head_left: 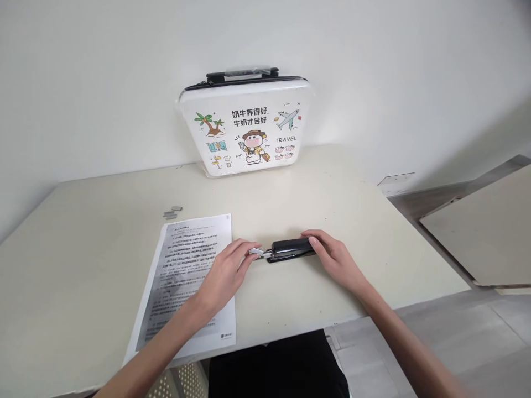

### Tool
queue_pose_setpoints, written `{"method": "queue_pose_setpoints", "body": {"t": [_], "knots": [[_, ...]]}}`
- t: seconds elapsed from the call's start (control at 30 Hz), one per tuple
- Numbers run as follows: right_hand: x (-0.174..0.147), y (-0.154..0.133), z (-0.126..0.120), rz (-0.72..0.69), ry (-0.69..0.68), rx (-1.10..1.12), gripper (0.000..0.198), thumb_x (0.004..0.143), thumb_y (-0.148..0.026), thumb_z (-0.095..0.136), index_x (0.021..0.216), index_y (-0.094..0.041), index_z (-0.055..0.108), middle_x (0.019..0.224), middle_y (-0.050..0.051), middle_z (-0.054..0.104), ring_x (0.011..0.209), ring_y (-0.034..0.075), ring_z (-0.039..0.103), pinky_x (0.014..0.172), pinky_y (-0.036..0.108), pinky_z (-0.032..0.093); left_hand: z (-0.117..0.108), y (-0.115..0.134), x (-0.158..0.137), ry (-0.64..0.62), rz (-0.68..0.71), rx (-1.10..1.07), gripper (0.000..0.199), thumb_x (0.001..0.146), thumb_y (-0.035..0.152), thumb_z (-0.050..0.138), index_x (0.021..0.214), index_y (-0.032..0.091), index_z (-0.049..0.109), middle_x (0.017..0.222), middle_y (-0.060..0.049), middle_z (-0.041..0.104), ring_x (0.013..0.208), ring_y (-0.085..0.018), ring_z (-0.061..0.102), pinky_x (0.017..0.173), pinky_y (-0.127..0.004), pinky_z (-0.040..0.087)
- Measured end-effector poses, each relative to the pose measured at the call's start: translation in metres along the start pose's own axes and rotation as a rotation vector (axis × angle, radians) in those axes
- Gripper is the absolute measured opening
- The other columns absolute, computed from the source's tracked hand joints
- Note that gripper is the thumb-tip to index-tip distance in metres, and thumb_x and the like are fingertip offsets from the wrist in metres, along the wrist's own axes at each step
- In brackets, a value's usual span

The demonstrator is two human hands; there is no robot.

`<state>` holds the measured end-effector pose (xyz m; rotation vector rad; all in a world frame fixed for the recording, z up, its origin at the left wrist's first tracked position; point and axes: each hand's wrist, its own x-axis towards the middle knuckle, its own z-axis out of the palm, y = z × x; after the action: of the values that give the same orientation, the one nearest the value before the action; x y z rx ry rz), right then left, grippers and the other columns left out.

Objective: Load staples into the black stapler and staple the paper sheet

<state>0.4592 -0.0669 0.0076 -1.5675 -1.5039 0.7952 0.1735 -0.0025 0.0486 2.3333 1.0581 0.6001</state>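
A black stapler (290, 249) lies on the table with its front end towards my left hand. My right hand (329, 251) is closed round the stapler's rear end, thumb on the near side. Between the thumb and fingers of my left hand (228, 271) is a small silvery strip of staples (256, 251), pinched just off the stapler's front. A thin metal part shows between the strip and the stapler; whether they touch I cannot tell. Several more grey staple strips (170, 214) lie above the printed sheet (191, 224), which is partly under my left forearm.
At the back of the table (103, 249), a white case (253, 130) with cartoon prints and a black handle leans against the wall. Another pale tabletop (489, 226) is off to the right. Below the front edge are my dark-clothed legs (277, 367).
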Motion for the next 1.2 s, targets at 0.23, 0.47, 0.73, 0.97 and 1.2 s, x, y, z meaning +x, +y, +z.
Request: {"method": "queue_pose_setpoints", "body": {"t": [0.23, 0.47, 0.73, 0.97, 1.2], "knots": [[-0.001, 0.002, 0.000, 0.010, -0.008, 0.017, 0.039, 0.108, -0.053, 0.042, 0.122, -0.027, 0.068, 0.119, 0.005, 0.077, 0.107, 0.025, 0.071, 0.092, 0.037, 0.055, -0.001, -0.001, 0.001, 0.062, 0.166, 0.216, 0.014, 0.107, 0.027, 0.055, 0.109, 0.025, 0.069, 0.104, -0.001, 0.075, 0.097, -0.021, 0.067, 0.097, -0.043, 0.047], [-0.001, 0.001, 0.000, 0.017, -0.011, 0.023, 0.041, 0.108, -0.054, 0.042, 0.123, -0.026, 0.068, 0.118, 0.006, 0.077, 0.107, 0.025, 0.071, 0.093, 0.038, 0.055, 0.004, 0.000, -0.001, 0.052, 0.129, 0.236, 0.014, 0.107, 0.027, 0.055, 0.110, 0.024, 0.068, 0.105, -0.002, 0.073, 0.098, -0.022, 0.067, 0.099, -0.044, 0.048], [0.000, 0.005, 0.000, 0.020, -0.013, 0.016, 0.040, 0.108, -0.054, 0.043, 0.123, -0.026, 0.068, 0.120, 0.006, 0.076, 0.109, 0.026, 0.071, 0.094, 0.038, 0.054, 0.011, -0.004, -0.005, 0.064, 0.044, 0.179, 0.014, 0.107, 0.031, 0.055, 0.109, 0.025, 0.068, 0.107, -0.002, 0.074, 0.098, -0.022, 0.069, 0.099, -0.045, 0.048], [0.000, 0.003, 0.000, 0.020, -0.012, 0.008, 0.039, 0.108, -0.053, 0.043, 0.123, -0.027, 0.068, 0.119, 0.005, 0.077, 0.109, 0.025, 0.071, 0.093, 0.038, 0.055, 0.013, -0.002, -0.006, 0.064, 0.007, 0.145, 0.015, 0.107, 0.033, 0.055, 0.111, 0.025, 0.066, 0.109, -0.002, 0.073, 0.100, -0.022, 0.069, 0.100, -0.046, 0.049], [-0.001, 0.004, 0.001, 0.026, -0.014, 0.020, 0.041, 0.107, -0.055, 0.042, 0.123, -0.027, 0.068, 0.120, 0.006, 0.076, 0.110, 0.027, 0.070, 0.098, 0.041, 0.054, 0.016, 0.000, -0.003, 0.016, -0.037, 0.099, 0.012, 0.105, 0.033, 0.059, 0.108, 0.025, 0.068, 0.108, -0.002, 0.074, 0.099, -0.023, 0.070, 0.099, -0.048, 0.050]]}}
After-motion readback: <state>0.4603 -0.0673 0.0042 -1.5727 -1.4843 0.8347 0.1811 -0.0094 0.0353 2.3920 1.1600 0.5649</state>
